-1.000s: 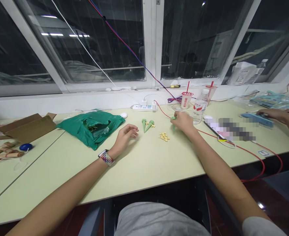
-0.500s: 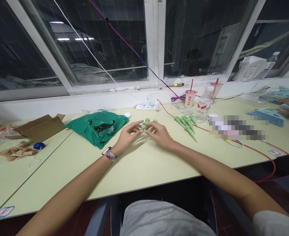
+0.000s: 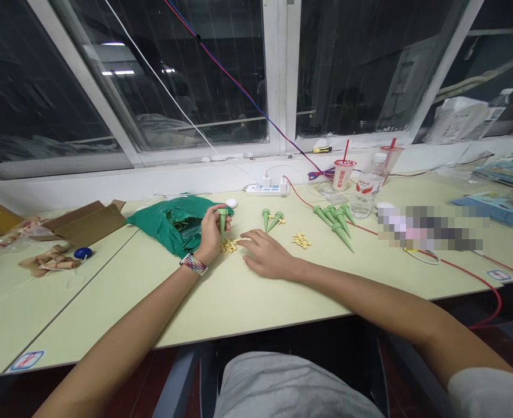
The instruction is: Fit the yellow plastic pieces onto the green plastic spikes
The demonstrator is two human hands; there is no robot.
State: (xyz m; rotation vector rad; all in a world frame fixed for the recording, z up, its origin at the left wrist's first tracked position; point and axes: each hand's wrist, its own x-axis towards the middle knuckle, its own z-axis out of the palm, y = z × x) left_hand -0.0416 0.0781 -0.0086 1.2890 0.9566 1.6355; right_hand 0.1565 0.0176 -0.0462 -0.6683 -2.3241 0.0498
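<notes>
My left hand [image 3: 211, 235] is closed around a green plant watering spike [image 3: 223, 219], held upright with its wide cap at the top and its tip down. Just beneath it lies a pile of small yellow plastic pieces [image 3: 229, 247]. My right hand [image 3: 268, 255] reaches to that pile from the right, fingers stretched out and the fingertips at its edge; no piece shows between them. Two green spikes [image 3: 275, 220] with yellow bits beside them rest beyond my right hand. Another yellow heap [image 3: 301, 241] sits to its right, and several more green spikes [image 3: 335, 219] are grouped farther right.
A torn green plastic bag [image 3: 160, 217] lies left of my left hand. A power strip [image 3: 267, 189], a paper cup [image 3: 344, 174] and a water bottle [image 3: 365, 191] stand toward the window. Red cable [image 3: 469, 278] crosses the right side. Wooden toys [image 3: 56, 259] lie far left.
My hands were together over a green spike and have separated. The left hand has moved left with the spike upright; the right has lowered to the yellow pieces, which now show.
</notes>
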